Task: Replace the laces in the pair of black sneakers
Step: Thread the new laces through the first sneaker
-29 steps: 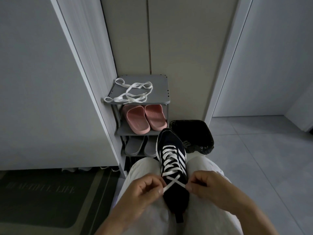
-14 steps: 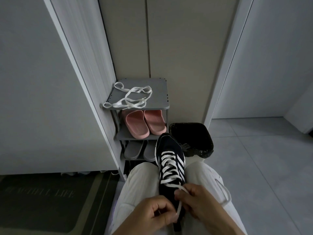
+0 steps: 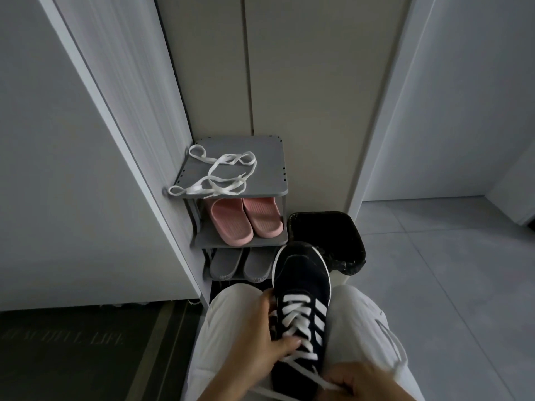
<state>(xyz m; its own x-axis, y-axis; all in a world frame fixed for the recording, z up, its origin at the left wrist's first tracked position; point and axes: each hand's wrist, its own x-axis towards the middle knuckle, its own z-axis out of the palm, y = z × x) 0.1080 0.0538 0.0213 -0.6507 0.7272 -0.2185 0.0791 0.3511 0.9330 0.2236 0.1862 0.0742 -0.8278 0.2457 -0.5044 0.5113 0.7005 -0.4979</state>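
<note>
Head view: the black sneaker (image 3: 301, 273) lies on the person's lap, toe pointing away. The left hand (image 3: 254, 342) grips its left side, fingers curled round the edge, thumb pressing on the white lace (image 3: 298, 319). The right hand (image 3: 356, 380), near the heel, pinches the lace's end. A grey shoe rack (image 3: 269, 169) holds a loose lace (image 3: 220, 175) on top, pink slippers (image 3: 246, 221) below, grey slippers (image 3: 240, 263) under those. A black bin (image 3: 356, 244) stands beside it. The sneaker has white stripes, and its lace runs in crosses.
</note>
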